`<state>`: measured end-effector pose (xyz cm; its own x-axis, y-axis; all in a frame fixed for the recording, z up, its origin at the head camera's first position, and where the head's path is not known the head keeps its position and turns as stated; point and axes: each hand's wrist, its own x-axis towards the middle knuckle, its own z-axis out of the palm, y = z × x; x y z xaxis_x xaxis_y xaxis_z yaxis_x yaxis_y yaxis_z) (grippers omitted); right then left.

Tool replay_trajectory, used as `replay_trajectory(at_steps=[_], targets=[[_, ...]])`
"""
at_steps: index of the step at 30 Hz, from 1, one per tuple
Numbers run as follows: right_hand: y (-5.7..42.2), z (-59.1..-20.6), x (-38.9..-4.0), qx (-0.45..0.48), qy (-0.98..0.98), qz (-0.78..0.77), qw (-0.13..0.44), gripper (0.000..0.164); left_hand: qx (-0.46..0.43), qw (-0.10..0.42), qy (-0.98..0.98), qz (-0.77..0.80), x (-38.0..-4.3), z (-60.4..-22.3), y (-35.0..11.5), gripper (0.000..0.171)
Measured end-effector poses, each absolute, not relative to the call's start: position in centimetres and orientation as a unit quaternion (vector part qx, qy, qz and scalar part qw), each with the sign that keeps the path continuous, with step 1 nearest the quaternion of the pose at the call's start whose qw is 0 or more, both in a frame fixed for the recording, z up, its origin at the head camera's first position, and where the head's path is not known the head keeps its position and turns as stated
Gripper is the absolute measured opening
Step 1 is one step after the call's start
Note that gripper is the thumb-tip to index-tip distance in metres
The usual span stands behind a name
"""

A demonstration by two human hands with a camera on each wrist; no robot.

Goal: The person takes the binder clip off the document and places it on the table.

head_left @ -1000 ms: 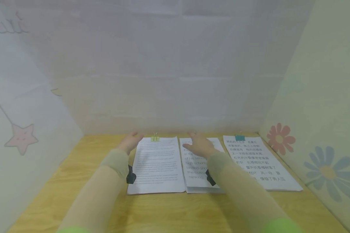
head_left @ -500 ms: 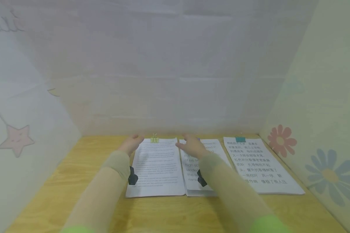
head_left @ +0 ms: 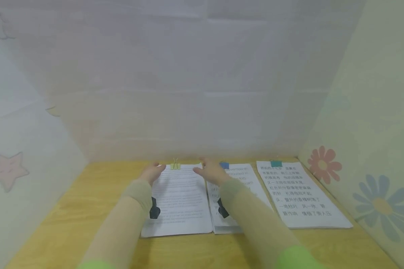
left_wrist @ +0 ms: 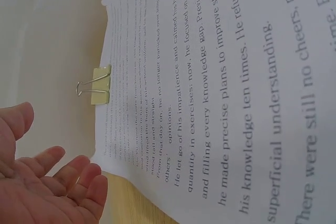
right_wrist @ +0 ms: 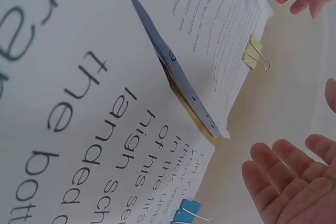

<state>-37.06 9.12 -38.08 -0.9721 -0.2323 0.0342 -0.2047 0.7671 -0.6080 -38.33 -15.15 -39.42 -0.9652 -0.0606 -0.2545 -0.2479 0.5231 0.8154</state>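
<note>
A paper stack with small print lies on the left, a yellow binder clip at its far edge. My left hand is beside that stack's far left corner, its fingers loosely spread in the left wrist view and nothing in them. My right hand hovers around the far right corner of the same stack, fingers relaxed and holding nothing. It partly covers the middle paper stack, which has larger print and a blue binder clip. In the right wrist view the left stack's side edge is slightly raised and curled.
A third paper stack with Chinese text lies to the right, under a teal binder clip. All the stacks lie on a wooden table. A pale back wall stands right behind them, with decorated walls at both sides.
My right hand has moved left, from over the middle stack to the left stack's far right corner, uncovering the blue clip. The left hand stays nearly in place. The head view has shifted slightly.
</note>
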Motion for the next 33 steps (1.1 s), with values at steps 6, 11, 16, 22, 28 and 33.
replay_trajectory(at_steps=[6, 11, 16, 22, 28, 33], targets=[[8.5, -38.8, -37.9, -0.112, 0.936, -0.331, 0.038, 0.072, -0.090, 0.084, 0.881, 0.456, -39.1, -39.5, -15.4, 0.066], [8.1, -39.3, -38.4, -0.105, 0.930, -0.350, 0.048, 0.073, -0.086, 0.077, 0.894, 0.433, -39.8, -40.3, -15.8, 0.073], [8.0, -39.8, -38.7, -0.094, 0.927, -0.357, 0.057, 0.078, -0.085, 0.104, 0.874, 0.467, -40.1, -41.3, -16.2, 0.079], [7.9, -40.2, -38.8, -0.078, 0.933, -0.346, 0.057, 0.079, -0.125, 0.138, 0.844, 0.504, -40.6, -42.4, -16.3, 0.084], [7.7, -40.3, -39.0, -0.088, 0.932, -0.347, 0.061, 0.075, -0.132, 0.082, 0.855, 0.494, -41.7, -42.6, -16.5, 0.081], [7.5, -40.2, -38.9, -0.092, 0.934, -0.340, 0.058, 0.072, -0.104, 0.053, 0.867, 0.485, -42.1, -42.6, -16.5, 0.061]])
